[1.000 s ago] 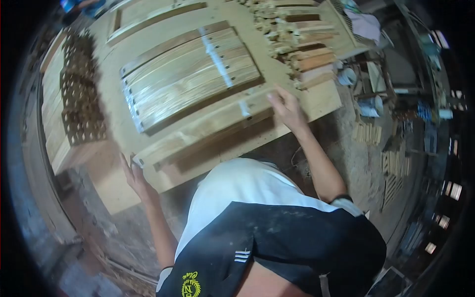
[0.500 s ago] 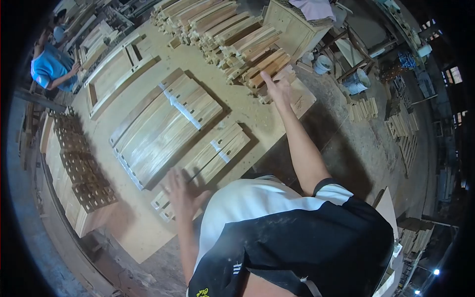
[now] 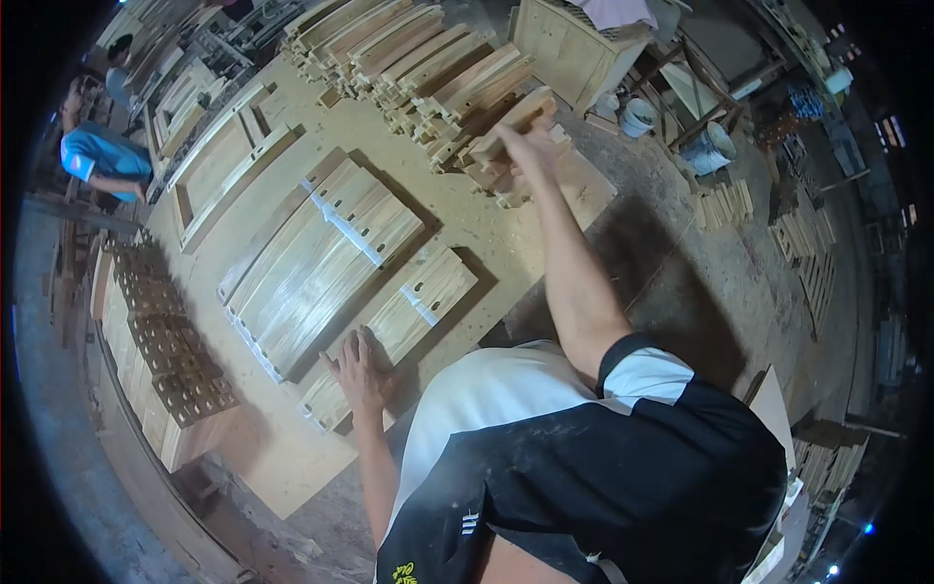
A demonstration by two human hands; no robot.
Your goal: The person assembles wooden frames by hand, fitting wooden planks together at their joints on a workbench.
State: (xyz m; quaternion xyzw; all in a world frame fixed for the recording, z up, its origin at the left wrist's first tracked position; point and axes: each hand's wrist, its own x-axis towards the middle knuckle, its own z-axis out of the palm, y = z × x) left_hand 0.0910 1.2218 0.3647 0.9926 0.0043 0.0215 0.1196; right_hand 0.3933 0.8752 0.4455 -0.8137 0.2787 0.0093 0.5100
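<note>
My left hand (image 3: 358,375) lies with fingers spread on the near end of a short set of wooden slats (image 3: 433,287), which have oval slots and a white mark across them. Beside it is a wider set of slats (image 3: 336,258) laid edge to edge, with a similar white stripe. My right hand (image 3: 530,158) reaches to the near end of the piled slats and is closed around a wooden slat (image 3: 531,109); some of its fingers are hidden.
Rows of stacked slats (image 3: 409,58) cover the table's far side. Slotted pieces (image 3: 165,331) are stacked at the left. A wooden frame (image 3: 219,190) lies behind, near a person in a blue shirt (image 3: 102,156). Buckets (image 3: 708,151) stand on the floor at right.
My left hand has come down onto the short set, and the gap between its slats no longer shows. My right hand has closed on a slat at the pile, which now sits at a different angle.
</note>
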